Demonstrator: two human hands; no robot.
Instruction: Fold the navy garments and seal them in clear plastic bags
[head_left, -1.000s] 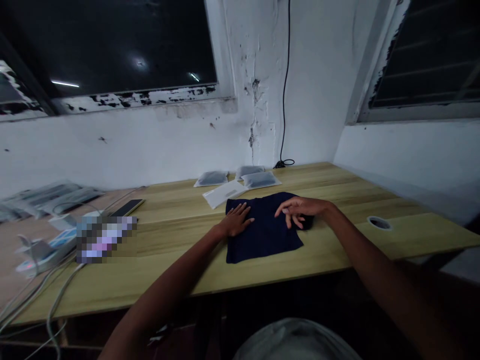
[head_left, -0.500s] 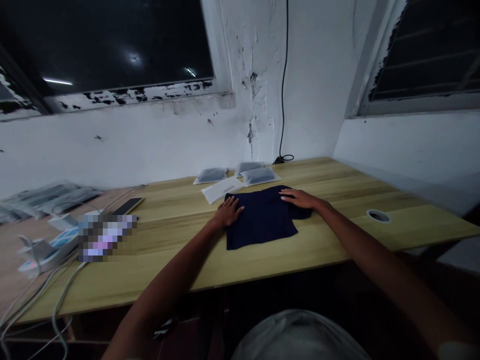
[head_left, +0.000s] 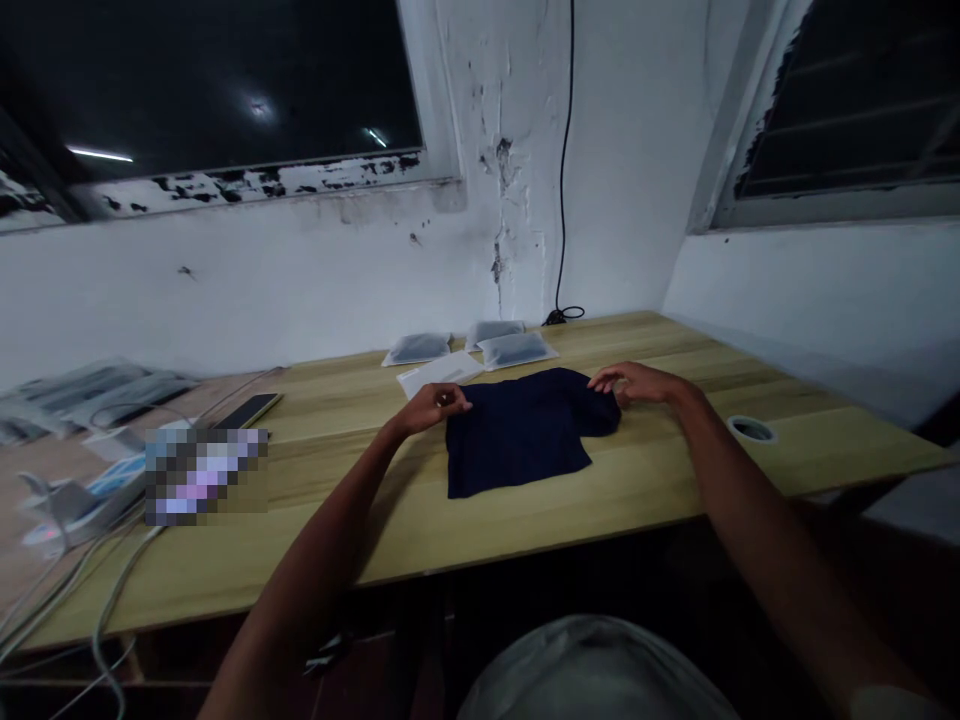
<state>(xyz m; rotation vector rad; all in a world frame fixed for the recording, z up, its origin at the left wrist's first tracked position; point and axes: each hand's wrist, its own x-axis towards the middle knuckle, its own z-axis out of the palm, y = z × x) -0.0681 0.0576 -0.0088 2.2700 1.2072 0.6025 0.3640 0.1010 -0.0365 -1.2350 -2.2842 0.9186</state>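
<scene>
A navy blue garment [head_left: 517, 430] lies spread flat on the wooden table, with one part sticking out at its upper right. At its upper left corner is my left hand [head_left: 435, 407], the fingers curled and the thumb against the cloth's edge. My right hand [head_left: 641, 383] is at the garment's upper right edge, its fingertips over the cloth and the thumb below, closed on that edge. Just behind the garment lies a flat white packet [head_left: 439, 374], partly hidden by my left hand.
Behind stand frosted bags with dark contents, the nearest bag [head_left: 517, 349] among them. On the left are a phone [head_left: 250, 411], a blurred-out screen [head_left: 206, 478], a power strip [head_left: 82, 525], cables and several grey packages [head_left: 97, 395]. A tape roll [head_left: 752, 430] lies right.
My hands were lying flat on the garment. Now my left hand has curled at the left corner, and my right hand has moved outward to the right edge, which looks slightly raised.
</scene>
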